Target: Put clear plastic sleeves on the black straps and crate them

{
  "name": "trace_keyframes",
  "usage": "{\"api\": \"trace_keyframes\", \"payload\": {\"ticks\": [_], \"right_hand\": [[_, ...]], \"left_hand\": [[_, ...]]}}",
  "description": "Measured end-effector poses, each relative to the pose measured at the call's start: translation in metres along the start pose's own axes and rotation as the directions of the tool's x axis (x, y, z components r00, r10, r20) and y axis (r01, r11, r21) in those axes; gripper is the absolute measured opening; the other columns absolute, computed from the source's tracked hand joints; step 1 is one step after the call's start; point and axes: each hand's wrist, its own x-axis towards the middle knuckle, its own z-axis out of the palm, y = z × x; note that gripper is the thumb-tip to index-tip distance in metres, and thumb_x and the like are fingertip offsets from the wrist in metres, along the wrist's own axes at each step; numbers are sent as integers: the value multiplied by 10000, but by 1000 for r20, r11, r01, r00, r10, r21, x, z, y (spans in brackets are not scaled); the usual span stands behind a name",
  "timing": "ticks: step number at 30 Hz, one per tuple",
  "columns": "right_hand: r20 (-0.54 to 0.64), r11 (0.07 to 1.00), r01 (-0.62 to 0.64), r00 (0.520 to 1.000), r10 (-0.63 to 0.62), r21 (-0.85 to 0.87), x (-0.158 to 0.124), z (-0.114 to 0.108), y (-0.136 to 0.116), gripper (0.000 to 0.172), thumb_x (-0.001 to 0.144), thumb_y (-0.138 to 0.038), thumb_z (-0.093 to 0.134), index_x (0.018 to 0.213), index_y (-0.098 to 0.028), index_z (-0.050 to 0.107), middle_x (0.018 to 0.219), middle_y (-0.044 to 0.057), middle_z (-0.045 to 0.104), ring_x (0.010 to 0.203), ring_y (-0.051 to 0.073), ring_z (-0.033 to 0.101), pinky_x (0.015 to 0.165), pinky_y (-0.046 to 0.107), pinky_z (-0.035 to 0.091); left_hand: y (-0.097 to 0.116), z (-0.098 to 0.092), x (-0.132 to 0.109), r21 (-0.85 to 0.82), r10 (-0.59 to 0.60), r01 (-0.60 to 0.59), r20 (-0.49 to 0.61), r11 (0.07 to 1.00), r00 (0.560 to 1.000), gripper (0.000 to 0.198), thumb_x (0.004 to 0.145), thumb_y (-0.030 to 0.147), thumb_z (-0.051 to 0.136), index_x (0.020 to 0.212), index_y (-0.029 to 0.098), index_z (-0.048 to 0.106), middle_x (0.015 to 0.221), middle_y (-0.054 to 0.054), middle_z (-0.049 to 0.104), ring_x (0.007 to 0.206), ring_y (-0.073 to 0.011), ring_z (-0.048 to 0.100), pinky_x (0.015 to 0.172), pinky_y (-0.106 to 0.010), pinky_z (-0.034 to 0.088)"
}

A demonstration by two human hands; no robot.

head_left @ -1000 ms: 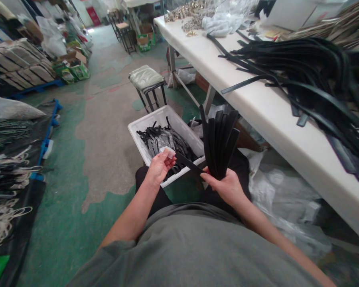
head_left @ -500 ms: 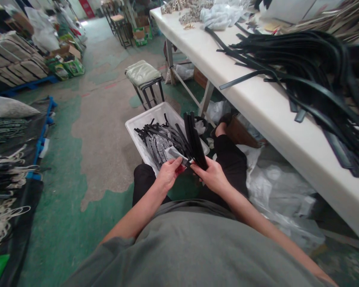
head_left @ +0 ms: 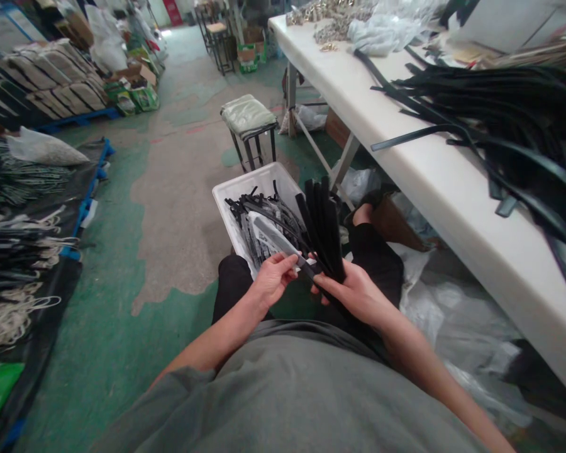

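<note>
My right hand (head_left: 356,290) is wrapped round the lower part of a bundle of black strips (head_left: 324,236), whose upper ends fan out. Between the thumb and fingers of my left hand (head_left: 273,280) is a pale grey strip (head_left: 278,238), which slants up and left from the bundle. It seems to be a strip or its peeled backing; I cannot tell which. Both hands are close together above my lap. Just beyond them stands a white plastic bin (head_left: 221,211) holding many black and grey strips (head_left: 252,214), some of them crinkled.
On the right runs a long white table (head_left: 358,107) carrying a heap of long black straps (head_left: 523,119) and metal hardware (head_left: 306,14). A padded stool (head_left: 248,116) stands behind the bin. Plastic bags (head_left: 453,308) lie under the table. Pallets of goods (head_left: 28,239) line the left.
The pale strip now shows as a longer piece reaching over the bin. The black bundle has fanned out, and my right hand sits slightly lower. The whole view has shifted a little.
</note>
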Motion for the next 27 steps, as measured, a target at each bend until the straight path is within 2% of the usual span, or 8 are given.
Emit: {"api": "trace_keyframes", "payload": {"ticks": [3,6,8,13,16,19,24,27], "right_hand": [[2,998,-4,1000,5,-68,-9,-5,-6,467,822,-366,635,1252,-193,574,702,3,662,544,148,614,472,252,537],[-100,986,44,993,-61,-162,-3,-2,-5,421,834,-366,612,1224,-208,604,713,6,663,512,143,594,446,248,513],[-131,979,61,988,-87,-192,4,1,-3,399,845,-368,590,1209,-209,613,769,18,682,540,155,614,468,261,522],[-68,924,151,980,-186,-352,5,-5,-2,381,835,-323,614,1203,-223,637,946,34,724,834,222,678,774,338,551],[-101,896,191,963,-250,-402,5,-4,1,338,853,-316,598,1175,-226,641,1038,49,720,926,241,669,837,353,525],[-158,898,181,952,-263,-401,9,1,6,307,855,-313,585,1141,-215,640,1015,57,720,917,243,670,824,356,523],[26,963,72,997,-67,-260,1,3,9,406,866,-362,583,1253,-241,574,782,1,701,609,174,654,591,290,541],[-29,964,62,997,-72,-259,1,6,10,422,859,-352,587,1263,-234,564,718,-8,675,536,158,618,530,279,531]], "left_hand": [[5,-4,-1,1,7,-7,-40,1000,999,360,495,258,903,682,127,624,553,59,532,468,-28,449,491,-169,393],[0,2,-7,21,-58,57,33,998,998,364,500,286,901,651,122,613,556,43,543,468,-38,460,496,-187,405],[-4,8,-10,13,-54,53,61,999,997,377,494,303,903,697,116,645,610,21,592,488,-42,474,497,-190,402],[0,2,-9,-20,17,-18,-31,1000,999,388,455,294,915,605,132,597,539,49,542,459,-34,444,478,-181,382],[-4,1,-11,20,-32,31,22,999,999,366,490,292,903,601,128,595,539,40,547,462,-41,460,492,-193,391],[-10,3,-11,31,-24,22,66,999,998,337,525,302,887,658,123,633,601,17,595,491,-50,490,508,-201,395],[-1,-2,-2,12,62,-62,-50,998,997,333,505,269,885,603,129,600,535,52,531,459,-30,438,477,-184,358],[-5,-1,-2,47,22,-23,10,999,1000,340,492,271,888,577,127,591,548,37,551,469,-43,468,485,-192,379]]}}
